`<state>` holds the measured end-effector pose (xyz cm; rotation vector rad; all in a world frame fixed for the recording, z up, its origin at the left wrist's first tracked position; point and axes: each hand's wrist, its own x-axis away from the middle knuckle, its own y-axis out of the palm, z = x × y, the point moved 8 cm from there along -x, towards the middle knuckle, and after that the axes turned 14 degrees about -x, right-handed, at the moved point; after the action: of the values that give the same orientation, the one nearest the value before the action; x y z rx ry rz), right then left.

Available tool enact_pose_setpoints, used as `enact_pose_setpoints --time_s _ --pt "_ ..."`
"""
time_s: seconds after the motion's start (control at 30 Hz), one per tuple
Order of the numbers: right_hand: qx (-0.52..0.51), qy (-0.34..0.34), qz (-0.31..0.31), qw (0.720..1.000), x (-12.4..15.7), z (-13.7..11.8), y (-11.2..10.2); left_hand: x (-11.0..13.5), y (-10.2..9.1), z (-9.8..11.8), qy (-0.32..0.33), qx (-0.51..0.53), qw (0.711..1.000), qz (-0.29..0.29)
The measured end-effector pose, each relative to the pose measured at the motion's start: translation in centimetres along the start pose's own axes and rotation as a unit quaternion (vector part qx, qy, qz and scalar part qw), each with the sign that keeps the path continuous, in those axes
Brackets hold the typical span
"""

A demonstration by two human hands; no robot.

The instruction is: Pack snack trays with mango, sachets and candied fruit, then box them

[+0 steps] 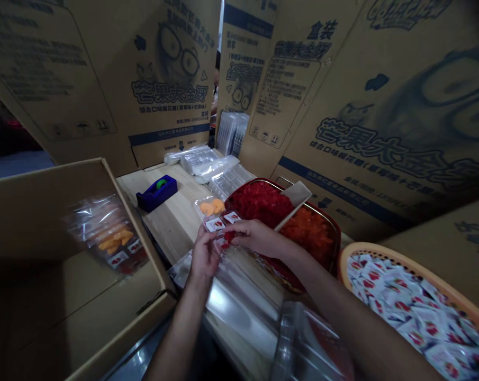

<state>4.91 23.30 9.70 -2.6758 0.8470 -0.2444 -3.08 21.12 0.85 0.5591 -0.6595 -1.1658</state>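
Note:
My left hand (203, 256) is closed on the near left edge of a small clear plastic tray (198, 202). Orange candies (212, 207) lie in the tray's far compartment, and white sachets with a red print (215, 225) sit nearer. Over the tray's near right part, my right hand (251, 235) has its fingers pinched together around small red pieces (228, 237). Its fingers partly cover the near compartments. To the right, a red-rimmed tub (340, 233) holds red pieces (259, 203) and orange-red pieces (308, 235), parted by a pale board (298, 196).
An open carton (104, 165) at left holds filled packs (118, 238). A blue tape dispenser (157, 193) and stacked clear trays (227, 180) stand behind. An orange basket (344, 259) of sachets is at right. Clear plastic (239, 301) lies in front; large cartons (171, 58) wall the back.

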Motion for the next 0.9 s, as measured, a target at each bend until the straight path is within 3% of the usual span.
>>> enact_pose_setpoints --time_s 0.1,0.27,0.47,0.67,0.8,0.9 --pt "-0.005 0.013 0.027 1.0 0.0 0.7 -0.8 -0.1 0.1 0.1 0.006 -0.005 1.0 -0.015" --pt "-0.05 0.08 0.124 0.988 0.8 2.3 -4.0 0.0 0.3 0.2 -0.003 -0.001 1.0 -0.018" --pt "-0.012 0.144 0.193 0.971 1.0 3.7 -6.0 -0.1 0.3 0.2 -0.009 0.001 1.0 -0.004" --pt "0.016 0.109 0.201 0.973 0.8 3.6 -6.2 -0.4 -0.1 -0.1 0.0 -0.012 1.0 -0.023" --pt "0.056 0.048 0.149 0.986 0.9 2.7 -4.8 -0.5 -0.2 -0.1 0.001 -0.016 1.0 -0.02" --pt "0.085 0.044 0.13 0.987 0.7 2.6 -4.2 -0.4 -0.1 0.0 0.001 -0.017 1.0 -0.016"
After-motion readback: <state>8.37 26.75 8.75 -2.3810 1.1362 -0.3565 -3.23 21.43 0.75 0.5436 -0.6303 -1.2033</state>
